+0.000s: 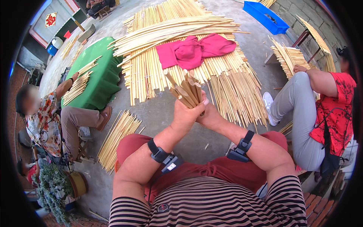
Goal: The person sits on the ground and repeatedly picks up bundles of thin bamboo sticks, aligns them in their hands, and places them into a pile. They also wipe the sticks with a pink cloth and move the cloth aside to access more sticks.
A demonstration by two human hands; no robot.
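A bundle of reed stalks (187, 90) stands upright in both hands, its cut ends pointing up. My left hand (184, 113) is closed around its lower part from the left. From the right, my right hand (209, 113) grips the same bundle, its fingers partly hidden behind the stalks and the other hand. Just beyond the bundle lies a crumpled magenta cloth (195, 51) on a wide layer of pale reed stalks (141, 76). More long stalks (175, 31) lie crosswise behind the cloth. Thinner, browner stalks (238, 99) spread over the floor at the right.
Left, a person (48, 113) touches stalks on a green-covered table (99, 65). Right, a person in red (331, 93) handles stalks on a low stand. A loose stalk pile (119, 139) lies by my left knee. A blue crate (265, 18) stands at the back right, a potted plant (54, 187) lower left.
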